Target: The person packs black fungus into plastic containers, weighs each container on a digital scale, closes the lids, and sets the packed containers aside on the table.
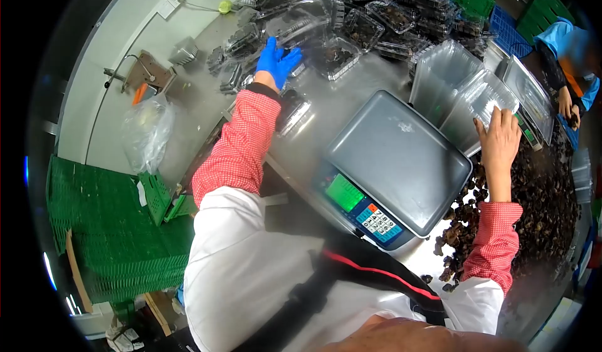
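Observation:
My left hand (277,62), in a blue glove, reaches over the far side of the metal table with its fingers spread. Nothing is in it, and clear clamshell packs with dark contents (338,57) lie around it. My bare right hand (500,136) has its thumb and fingers on the near edge of a stack of clear plastic containers (480,98); whether it grips one or several cannot be seen. Between my arms sits a digital scale (401,157) with a bare grey plate and a lit green display (344,193).
Dark, dried-looking pieces, perhaps fungus (539,208), are heaped at the right. A co-worker in blue (558,45) handles some there. Green crates (113,226) stand at left, near a clear plastic bag (147,129). Another container stack (442,70) rises behind the scale.

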Motion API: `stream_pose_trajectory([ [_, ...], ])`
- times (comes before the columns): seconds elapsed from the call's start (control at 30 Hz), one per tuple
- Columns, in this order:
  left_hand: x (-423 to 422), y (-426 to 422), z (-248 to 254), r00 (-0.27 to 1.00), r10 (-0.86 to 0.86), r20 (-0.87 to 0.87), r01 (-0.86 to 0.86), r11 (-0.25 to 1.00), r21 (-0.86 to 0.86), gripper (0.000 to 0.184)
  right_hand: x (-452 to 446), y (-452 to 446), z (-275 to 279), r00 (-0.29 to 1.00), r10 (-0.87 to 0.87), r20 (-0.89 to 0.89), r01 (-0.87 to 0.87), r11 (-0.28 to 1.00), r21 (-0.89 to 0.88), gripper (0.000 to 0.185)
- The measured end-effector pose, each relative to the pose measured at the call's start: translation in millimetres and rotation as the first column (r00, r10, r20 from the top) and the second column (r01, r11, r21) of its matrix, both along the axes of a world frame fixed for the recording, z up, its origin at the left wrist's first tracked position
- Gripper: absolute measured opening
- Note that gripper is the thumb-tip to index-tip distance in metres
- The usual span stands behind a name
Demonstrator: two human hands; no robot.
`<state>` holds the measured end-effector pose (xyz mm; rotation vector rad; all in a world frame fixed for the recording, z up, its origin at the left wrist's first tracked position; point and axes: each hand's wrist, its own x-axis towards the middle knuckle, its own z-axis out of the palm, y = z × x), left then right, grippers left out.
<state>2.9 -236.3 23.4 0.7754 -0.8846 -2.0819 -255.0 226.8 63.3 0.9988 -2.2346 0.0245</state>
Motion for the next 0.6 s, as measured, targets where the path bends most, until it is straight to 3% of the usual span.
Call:
stream_pose_trajectory([
  [0.07,-17,41,15,0.996,0.005,0.087,-0.007,1.0,0.027,0.06,-23,11,-12,0.956,0.013,0.294,-0.066,0.983,0.171,0.026],
  [0.17,-20,108,0,0.959,-0.241,0.147,0.257,0.961,-0.098,0.05,-32,18,-5,0.876,0.273,0.399,-0.272,0.961,-0.06,0.021],
  [0.2,-18,132,-5,0.932,-0.331,0.151,0.345,0.935,-0.08,0.049,-38,19,-3,0.812,0.287,0.509,-0.256,0.958,-0.131,0.023],
  [0.27,-9,185,-2,0.839,-0.486,0.247,0.509,0.86,-0.04,0.046,-41,18,4,0.768,0.309,0.56,-0.255,0.951,-0.175,0.026],
  [0.33,-1,221,-10,0.752,-0.589,0.296,0.626,0.779,-0.038,0.045,-48,18,-1,0.812,0.281,0.511,-0.218,0.959,-0.181,0.025],
  [0.4,6,249,-23,0.661,-0.667,0.345,0.727,0.683,-0.074,0.043,-42,11,-1,0.921,0.304,0.242,-0.25,0.941,-0.23,0.019],
  [0.5,16,284,-35,0.558,-0.785,0.27,0.826,0.558,-0.086,0.044,5,-1,19,0.893,0.439,0.1,-0.39,0.866,-0.312,0.011],
  [0.6,25,323,-16,0.457,-0.851,0.26,0.889,0.443,-0.115,0.041,64,2,10,0.839,0.544,0.019,-0.512,0.799,-0.317,0.015],
])
